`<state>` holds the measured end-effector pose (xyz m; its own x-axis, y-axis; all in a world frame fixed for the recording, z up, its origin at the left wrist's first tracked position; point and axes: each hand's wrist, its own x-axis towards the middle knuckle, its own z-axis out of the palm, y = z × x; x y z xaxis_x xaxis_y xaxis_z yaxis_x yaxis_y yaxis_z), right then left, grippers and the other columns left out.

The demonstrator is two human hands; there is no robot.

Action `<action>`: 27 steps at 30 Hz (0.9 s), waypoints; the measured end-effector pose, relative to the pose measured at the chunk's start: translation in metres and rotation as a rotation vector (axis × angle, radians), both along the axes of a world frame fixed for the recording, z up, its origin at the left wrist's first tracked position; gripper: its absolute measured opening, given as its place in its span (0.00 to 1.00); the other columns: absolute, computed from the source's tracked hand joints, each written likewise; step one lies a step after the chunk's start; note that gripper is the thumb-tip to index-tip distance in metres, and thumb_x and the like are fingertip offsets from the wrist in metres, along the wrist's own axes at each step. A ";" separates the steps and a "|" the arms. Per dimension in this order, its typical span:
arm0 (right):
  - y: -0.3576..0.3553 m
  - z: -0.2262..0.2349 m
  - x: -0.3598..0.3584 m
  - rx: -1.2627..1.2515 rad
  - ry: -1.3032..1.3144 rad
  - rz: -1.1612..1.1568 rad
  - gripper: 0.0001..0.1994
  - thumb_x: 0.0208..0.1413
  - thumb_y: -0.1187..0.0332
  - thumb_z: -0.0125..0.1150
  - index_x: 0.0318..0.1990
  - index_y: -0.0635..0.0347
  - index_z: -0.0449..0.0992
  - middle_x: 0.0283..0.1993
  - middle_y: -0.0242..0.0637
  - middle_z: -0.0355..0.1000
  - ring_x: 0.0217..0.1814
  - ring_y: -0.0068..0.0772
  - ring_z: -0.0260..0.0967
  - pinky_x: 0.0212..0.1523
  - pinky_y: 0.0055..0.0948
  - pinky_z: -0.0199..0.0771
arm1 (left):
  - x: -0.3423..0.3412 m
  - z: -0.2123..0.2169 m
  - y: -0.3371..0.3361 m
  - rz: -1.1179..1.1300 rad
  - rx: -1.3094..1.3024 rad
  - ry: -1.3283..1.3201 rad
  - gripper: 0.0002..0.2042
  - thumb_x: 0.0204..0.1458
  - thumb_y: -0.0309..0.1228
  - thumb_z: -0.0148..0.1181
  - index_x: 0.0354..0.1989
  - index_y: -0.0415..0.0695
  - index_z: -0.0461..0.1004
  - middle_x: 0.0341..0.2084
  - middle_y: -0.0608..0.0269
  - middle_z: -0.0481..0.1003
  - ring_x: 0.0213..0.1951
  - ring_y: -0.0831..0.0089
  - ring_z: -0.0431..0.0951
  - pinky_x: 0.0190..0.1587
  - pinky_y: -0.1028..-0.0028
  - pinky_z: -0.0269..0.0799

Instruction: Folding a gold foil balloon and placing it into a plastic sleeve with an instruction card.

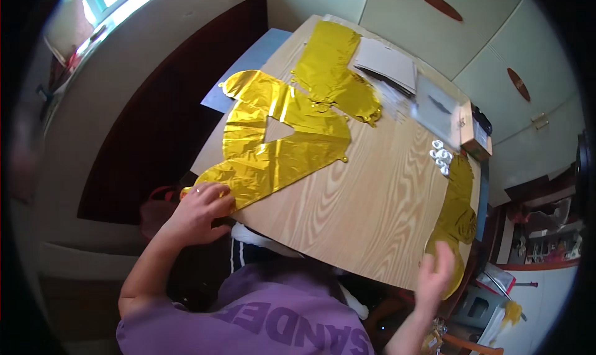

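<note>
A flat gold foil balloon point(298, 128), shaped like a letter A with a triangular hole, lies on the left part of the table. My left hand point(202, 212) has its fingers curled over the balloon's near left end at the table edge, thumb apart on the near side. At the right edge, my right hand point(436, 274) is slightly blurred, fingers stretched out, over the near part of a crumpled gold foil piece point(456, 206). It seems to hold nothing; whether it touches the foil I cannot tell.
Further gold foil balloons point(327, 57) lie at the far end of the wooden table point(360, 206). Beside them are a stack of white sheets point(386, 64), a clear plastic sleeve point(437, 109) and a small cardboard box point(475, 131). Several white ribbon rolls point(441, 156) sit near the right edge.
</note>
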<state>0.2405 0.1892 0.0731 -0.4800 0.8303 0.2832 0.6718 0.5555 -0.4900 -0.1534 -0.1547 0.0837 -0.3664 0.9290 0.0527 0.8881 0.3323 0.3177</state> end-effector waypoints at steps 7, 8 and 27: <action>-0.049 -0.008 -0.205 -0.027 0.071 0.862 0.19 0.54 0.68 0.68 0.54 0.61 0.78 0.60 0.49 0.72 0.62 0.53 0.69 0.63 0.44 0.69 | -0.032 -0.017 -0.043 -0.205 -0.001 0.222 0.13 0.52 0.27 0.60 0.45 0.36 0.77 0.47 0.52 0.77 0.51 0.57 0.79 0.51 0.64 0.79; -0.052 -0.012 -0.226 0.013 0.060 0.909 0.19 0.55 0.68 0.67 0.54 0.61 0.78 0.59 0.49 0.72 0.61 0.52 0.69 0.63 0.44 0.69 | -0.036 -0.015 -0.042 -0.225 -0.016 0.207 0.12 0.52 0.26 0.60 0.43 0.36 0.77 0.46 0.52 0.77 0.51 0.57 0.79 0.50 0.64 0.79; -0.149 -0.049 -0.287 0.144 0.062 1.124 0.14 0.52 0.68 0.66 0.46 0.63 0.79 0.44 0.39 0.74 0.45 0.40 0.70 0.48 0.41 0.69 | -0.117 0.019 0.031 0.103 -0.504 -0.797 0.11 0.56 0.34 0.68 0.38 0.38 0.84 0.26 0.62 0.82 0.27 0.78 0.78 0.32 0.73 0.74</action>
